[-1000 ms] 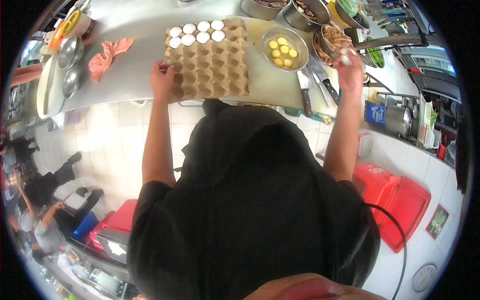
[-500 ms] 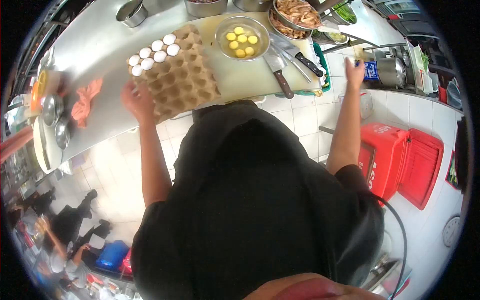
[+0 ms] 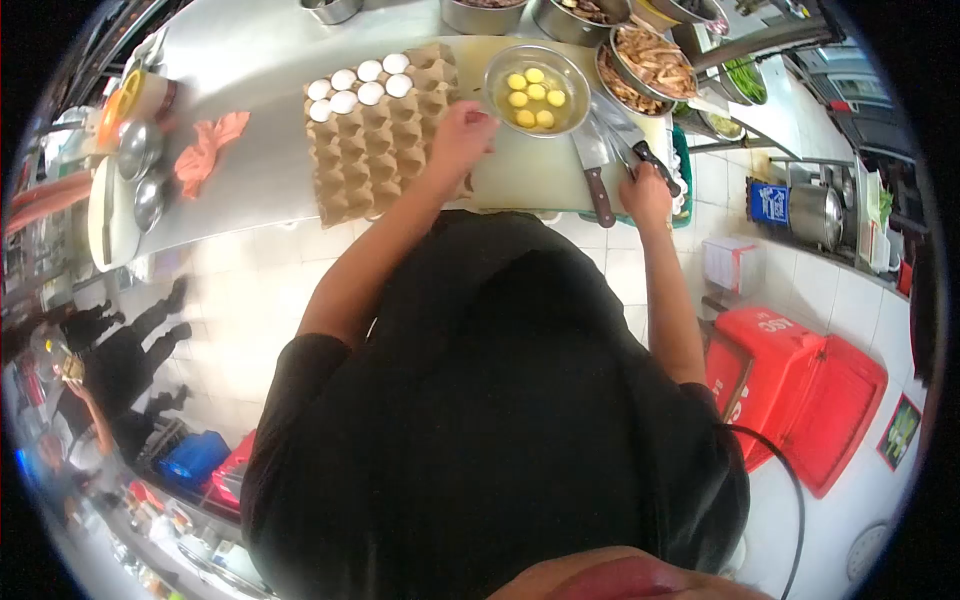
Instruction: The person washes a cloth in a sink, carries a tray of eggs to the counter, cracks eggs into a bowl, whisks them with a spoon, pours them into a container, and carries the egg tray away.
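Observation:
My left hand (image 3: 463, 140) is over the right edge of the cardboard egg tray (image 3: 345, 180), close to the metal bowl (image 3: 497, 84) but apart from it. Its fingers are loosely bent, and I see nothing in them. Several raw yolks (image 3: 536, 91) lie in clear egg white in the bowl. Whole white eggs (image 3: 371, 93) fill cups at the tray's back. My right hand (image 3: 650, 197) is closed at the near end of a slim metal utensil (image 3: 622, 152), beside a black-handled knife (image 3: 657, 165). A brown-handled knife (image 3: 599, 196) lies to its left.
A cutting board (image 3: 530, 180) lies under the bowl and knives. Bowls of sliced food (image 3: 655, 62) stand at the back right. An orange cloth (image 3: 210, 150) and ladles (image 3: 148, 203) are at the left. A red cool box (image 3: 765, 370) stands open on the right.
My left hand has crossed from the tray's left side to its right, near the bowl. My right hand has come in from the far right to the utensil on the board. The view has shifted.

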### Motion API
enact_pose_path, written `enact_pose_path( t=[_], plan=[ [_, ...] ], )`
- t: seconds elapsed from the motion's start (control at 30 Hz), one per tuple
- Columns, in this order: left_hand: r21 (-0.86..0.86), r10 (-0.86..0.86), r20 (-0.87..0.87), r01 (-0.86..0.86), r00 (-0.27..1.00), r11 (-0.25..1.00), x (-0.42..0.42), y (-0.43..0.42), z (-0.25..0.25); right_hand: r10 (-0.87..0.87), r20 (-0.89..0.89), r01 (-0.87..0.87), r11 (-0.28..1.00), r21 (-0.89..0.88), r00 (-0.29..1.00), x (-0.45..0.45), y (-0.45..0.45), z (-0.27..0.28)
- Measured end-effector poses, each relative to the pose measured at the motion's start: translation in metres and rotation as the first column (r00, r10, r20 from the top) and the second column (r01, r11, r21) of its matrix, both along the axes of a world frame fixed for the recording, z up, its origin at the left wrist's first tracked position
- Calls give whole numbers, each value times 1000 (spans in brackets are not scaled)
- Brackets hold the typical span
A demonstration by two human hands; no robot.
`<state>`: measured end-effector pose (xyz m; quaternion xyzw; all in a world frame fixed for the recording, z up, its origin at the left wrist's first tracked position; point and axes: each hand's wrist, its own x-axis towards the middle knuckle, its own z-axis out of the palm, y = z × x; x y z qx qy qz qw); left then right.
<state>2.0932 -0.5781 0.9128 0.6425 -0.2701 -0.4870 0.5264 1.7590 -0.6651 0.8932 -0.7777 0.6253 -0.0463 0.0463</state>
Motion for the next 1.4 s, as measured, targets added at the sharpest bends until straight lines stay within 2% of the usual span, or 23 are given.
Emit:
enact_pose_path(
  t=[0.03,0.17,0.2,0.27,0.3,0.33,0.43,0.53,0.63,0.67,0.77,0.8,0.9,0.93,1.03,1.07,1.17,1.2,1.3,1.4],
  plan=[
    [-24,38,-72,-40,997,999,-5,-5,-6,2,-52,0,999,38,999,-1,2,0],
    [26,61,-153,-58,986,998,-11,-17,-17,3,-70,4,994,111,998,7,24,34],
    [31,60,-179,-55,982,998,-10,-21,-20,35,7,-36,996,78,999,-5,23,23],
    [41,71,-198,-64,978,997,-12,-25,-21,-51,318,-4,986,169,947,-25,25,12],
    [48,84,-189,-76,978,996,-13,-25,-20,-104,459,1,976,219,882,-31,29,11],
    [54,95,-180,-86,979,995,-14,-26,-19,-237,588,34,941,336,773,-36,33,8],
    [10,135,-219,-136,966,991,-21,-29,-25,-449,654,-31,810,585,609,-8,49,68],
    [33,161,-235,-157,959,987,-29,-30,-29,-213,717,-171,890,423,663,26,51,104],
    [-12,212,-221,-220,952,975,-34,-26,-29,-67,807,-298,909,293,587,42,31,99],
    [-27,232,-267,-247,935,969,-36,-26,-26,-160,682,-218,874,433,713,52,28,120],
    [-2,238,-253,-247,938,969,-38,-19,-22,102,572,-282,930,236,814,59,6,107],
    [-1,226,-243,-233,943,972,-39,-15,-20,121,437,-227,953,200,891,67,4,110],
    [23,178,-198,-177,964,984,-36,-5,-17,376,223,-396,917,52,899,85,4,84],
    [46,147,-168,-141,975,989,-35,-2,-16,230,358,-336,902,271,905,83,10,82],
    [40,117,-177,-112,977,993,-33,0,-22,94,541,-251,941,225,836,77,13,80],
    [26,117,-195,-114,974,993,-33,2,-22,53,456,-107,990,93,888,82,14,78],
    [10,88,-152,-87,984,996,-29,4,-19,56,525,-299,871,391,850,87,32,89],
    [0,106,-138,-107,985,994,-28,4,-18,33,531,-291,864,411,847,92,37,97],
    [-16,131,-125,-134,983,991,-28,4,-16,68,539,-104,994,37,840,92,32,84],
    [-4,74,-108,-75,991,997,-26,3,-15,-34,554,-231,886,402,832,92,46,94]
  ],
)
